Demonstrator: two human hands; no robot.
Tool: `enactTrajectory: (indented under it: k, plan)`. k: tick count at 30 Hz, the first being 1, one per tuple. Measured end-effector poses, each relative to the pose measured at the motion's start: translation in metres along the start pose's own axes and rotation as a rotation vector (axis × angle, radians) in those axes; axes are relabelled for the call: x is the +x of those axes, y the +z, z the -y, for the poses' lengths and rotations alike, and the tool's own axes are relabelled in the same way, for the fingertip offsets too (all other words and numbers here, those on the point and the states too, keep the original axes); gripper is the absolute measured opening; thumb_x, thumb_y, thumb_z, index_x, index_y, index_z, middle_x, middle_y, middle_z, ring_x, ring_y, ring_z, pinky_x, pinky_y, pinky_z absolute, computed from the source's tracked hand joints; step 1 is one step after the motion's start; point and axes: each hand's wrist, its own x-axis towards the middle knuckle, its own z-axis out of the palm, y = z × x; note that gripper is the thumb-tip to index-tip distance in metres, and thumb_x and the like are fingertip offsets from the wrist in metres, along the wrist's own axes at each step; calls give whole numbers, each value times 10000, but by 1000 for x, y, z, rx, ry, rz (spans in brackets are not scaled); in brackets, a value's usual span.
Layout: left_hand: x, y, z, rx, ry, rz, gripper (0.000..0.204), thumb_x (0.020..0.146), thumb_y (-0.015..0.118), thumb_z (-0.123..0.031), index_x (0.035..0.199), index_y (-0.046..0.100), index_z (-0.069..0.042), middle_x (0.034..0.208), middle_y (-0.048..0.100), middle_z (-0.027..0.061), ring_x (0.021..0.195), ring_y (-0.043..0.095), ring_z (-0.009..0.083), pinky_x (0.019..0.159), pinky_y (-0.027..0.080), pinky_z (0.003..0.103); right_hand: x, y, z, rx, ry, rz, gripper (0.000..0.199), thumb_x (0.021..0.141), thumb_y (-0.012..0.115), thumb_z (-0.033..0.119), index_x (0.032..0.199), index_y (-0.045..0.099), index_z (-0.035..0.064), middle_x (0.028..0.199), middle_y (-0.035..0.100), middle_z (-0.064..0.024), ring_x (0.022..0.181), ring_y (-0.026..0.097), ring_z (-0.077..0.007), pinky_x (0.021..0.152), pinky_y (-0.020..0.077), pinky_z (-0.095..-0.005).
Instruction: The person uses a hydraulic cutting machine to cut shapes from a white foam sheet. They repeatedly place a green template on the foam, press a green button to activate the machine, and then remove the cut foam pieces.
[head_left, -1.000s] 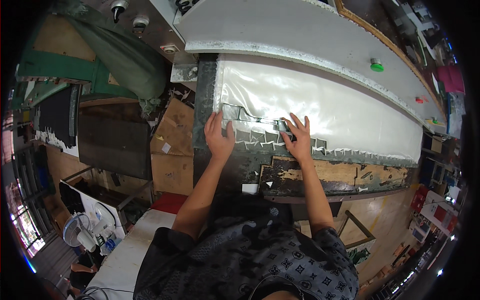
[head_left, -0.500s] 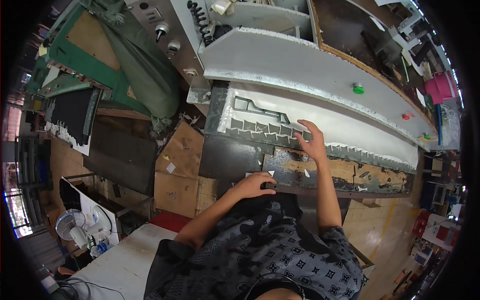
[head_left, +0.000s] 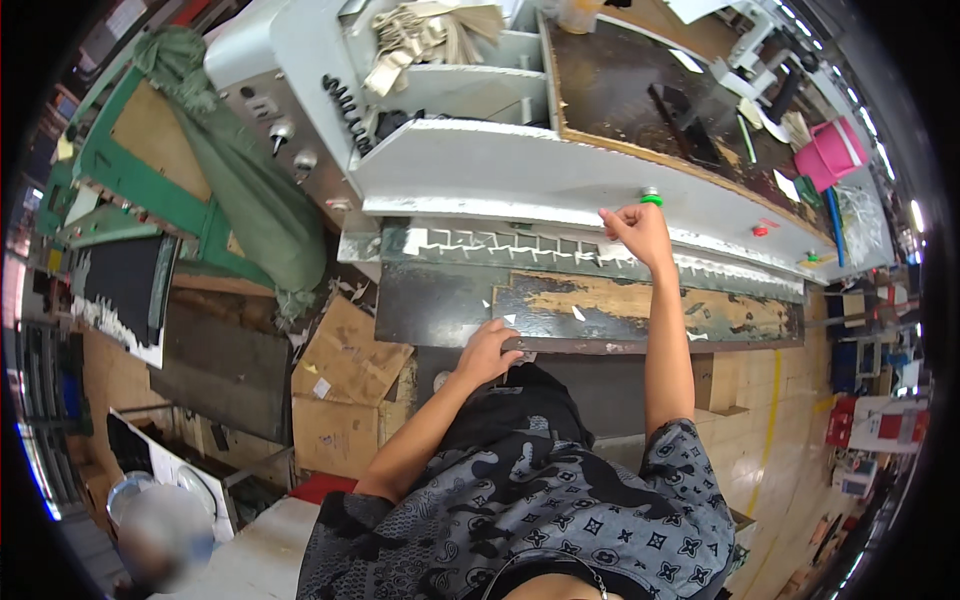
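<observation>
My right hand point(head_left: 643, 236) is raised in front of the grey machine beam point(head_left: 480, 170), fingers curled in and thumb pointing left. It is right at the green push button point(head_left: 651, 198), overlapping its lower side; whether it presses cannot be seen. My left hand point(head_left: 487, 354) rests at the front edge of the dark work table point(head_left: 430, 300), fingers stretched over the edge, holding nothing visible. Below the beam runs a white sheet point(head_left: 410, 241) with a row of cut-out shapes, mostly hidden by the beam.
Small white scraps point(head_left: 578, 313) lie on the worn table board. A red button point(head_left: 760, 231) sits farther right on the beam. On the shelf above stand a pink bucket point(head_left: 830, 155) and a bundle of pale strips point(head_left: 430, 35). Cardboard point(head_left: 345, 350) leans at left.
My right hand has gone from above the sheet up to the green button, its fingers curling in. The beam now covers most of the sheet and the grey bracket-shaped frame. The view has shifted.
</observation>
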Motion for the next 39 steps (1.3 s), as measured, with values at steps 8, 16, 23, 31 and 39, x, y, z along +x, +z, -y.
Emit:
enactTrajectory:
  k: [8, 16, 23, 31, 39]
  plan:
    - [9, 9, 3, 31, -67, -68, 359, 780, 872, -164, 1083, 743, -22, 1002, 619, 167, 1010, 609, 403, 881, 506, 460, -1, -77, -117, 352, -56, -1154, 341, 934, 814, 274, 1094, 717, -11, 987, 746, -127, 866, 678, -154, 781, 537, -340]
    - [24, 26, 10, 107, -85, -60, 382, 845, 822, -225, 1156, 716, -30, 1066, 635, 159, 1061, 608, 382, 918, 508, 466, 45, -224, -305, -265, 105, -1016, 329, 938, 782, 278, 1205, 738, 90, 1109, 770, -66, 1042, 705, -219, 943, 526, -373]
    - [39, 21, 25, 151, -60, -29, 402, 846, 811, -242, 1173, 679, -48, 1088, 585, 117, 1094, 571, 336, 970, 485, 445, 46, -200, -279, -376, 390, -719, 672, 1055, 550, 570, 959, 800, -46, 775, 774, -105, 731, 738, -269, 708, 540, -409]
    - [48, 29, 21, 138, -68, -11, 380, 850, 814, -240, 1148, 683, -43, 1133, 589, 129, 1127, 567, 343, 996, 481, 435, 37, -56, -139, -214, -144, -128, 617, 992, 724, 412, 562, 652, -26, 481, 539, -65, 509, 507, -126, 573, 437, -350]
    - [53, 23, 15, 89, -86, -47, 361, 864, 804, -194, 1178, 706, -45, 1056, 601, 151, 1065, 585, 377, 937, 502, 461, 67, 24, -91, 21, -119, -87, 491, 975, 769, 347, 620, 726, 10, 549, 670, -33, 494, 567, -91, 517, 422, -265]
